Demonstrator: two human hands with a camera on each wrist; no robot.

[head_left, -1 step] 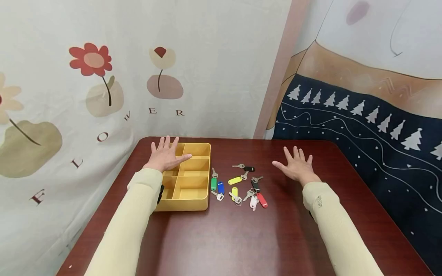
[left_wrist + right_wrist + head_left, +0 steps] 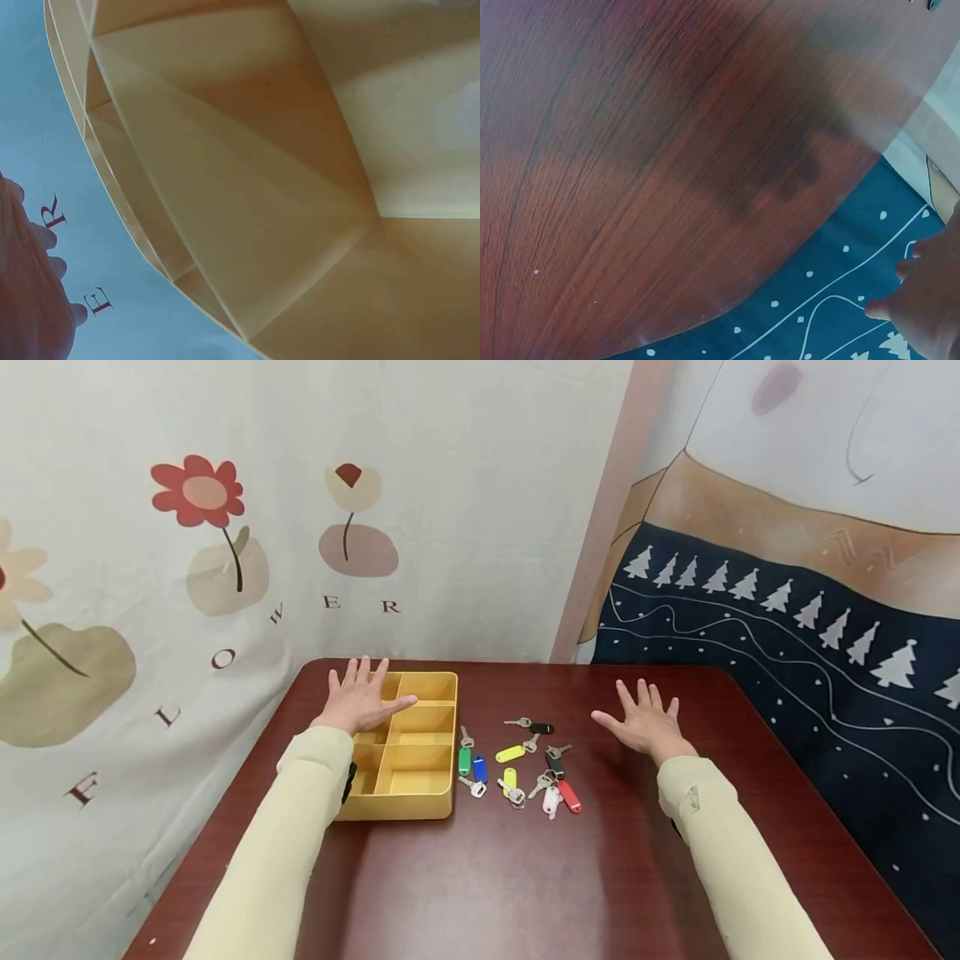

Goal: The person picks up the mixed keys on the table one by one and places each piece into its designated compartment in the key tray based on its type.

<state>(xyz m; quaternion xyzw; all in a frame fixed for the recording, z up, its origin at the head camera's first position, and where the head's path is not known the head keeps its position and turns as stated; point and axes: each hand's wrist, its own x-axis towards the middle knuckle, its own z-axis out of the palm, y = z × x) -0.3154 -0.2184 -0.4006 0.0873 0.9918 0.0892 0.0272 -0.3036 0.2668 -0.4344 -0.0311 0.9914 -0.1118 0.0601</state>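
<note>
In the head view the left hand (image 2: 360,700) is spread, palm down, above a yellow compartment box (image 2: 415,807), and holds nothing. The right hand (image 2: 647,724), fingers also spread and holding nothing, hovers over the table to the right of several keys with coloured tags. Among these are a green tag (image 2: 465,762), a blue tag (image 2: 480,768), a yellow tag (image 2: 511,753), a red tag (image 2: 570,797), a white tag (image 2: 551,800) and a black tag (image 2: 542,727). The left wrist view shows the box's dividers (image 2: 225,165) close up, with part of the left hand (image 2: 34,277) at the edge.
A dark red wooden table (image 2: 480,893) carries the box and keys. Behind it hangs a pale cloth (image 2: 480,510) with flowers and letters; at the right is a dark blue cloth (image 2: 690,618) with white trees.
</note>
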